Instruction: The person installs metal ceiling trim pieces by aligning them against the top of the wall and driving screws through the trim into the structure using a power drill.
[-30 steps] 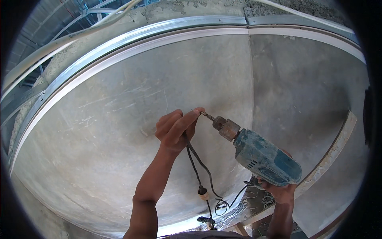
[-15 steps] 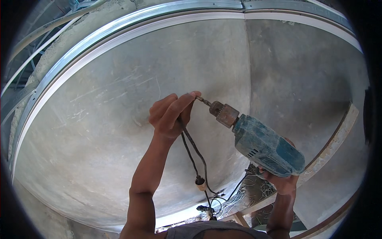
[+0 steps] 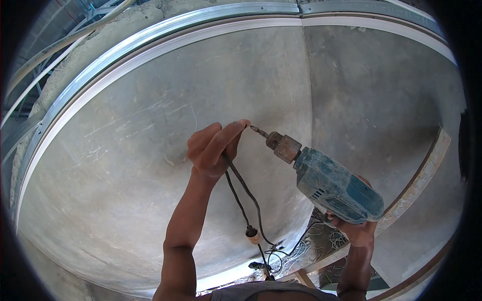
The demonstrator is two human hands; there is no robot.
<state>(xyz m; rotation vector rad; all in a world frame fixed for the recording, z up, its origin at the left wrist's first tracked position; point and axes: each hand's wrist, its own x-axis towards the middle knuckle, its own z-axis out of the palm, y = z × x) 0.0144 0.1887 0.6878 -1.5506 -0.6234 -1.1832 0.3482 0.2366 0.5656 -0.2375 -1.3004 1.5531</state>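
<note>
My right hand [image 3: 355,232] is wrapped round the grip of a worn blue-green power drill [image 3: 339,185], which points up and to the left. A rusty chuck [image 3: 283,146] holds a short, dark drill bit [image 3: 258,131]. Black cable [image 3: 243,186] hangs in a loop from my closed left hand [image 3: 213,146]. That hand's thumb and forefinger are pinched together just off the bit's tip; whether they hold something small there is hidden. Lower on the cable is a black and tan connector [image 3: 252,234].
A curved grey panel [image 3: 125,165] surrounds my hands, with a vertical seam at right. White trim [image 3: 165,47] and a shiny metal track [image 3: 201,17] edge its top. A curved wooden strip [image 3: 419,175] stands at right. Loose wires [image 3: 301,248] lie below.
A small gap now shows between the left fingertips and the bit's tip, where they were touching or nearly so. The view has shifted slightly; both hands keep their grip.
</note>
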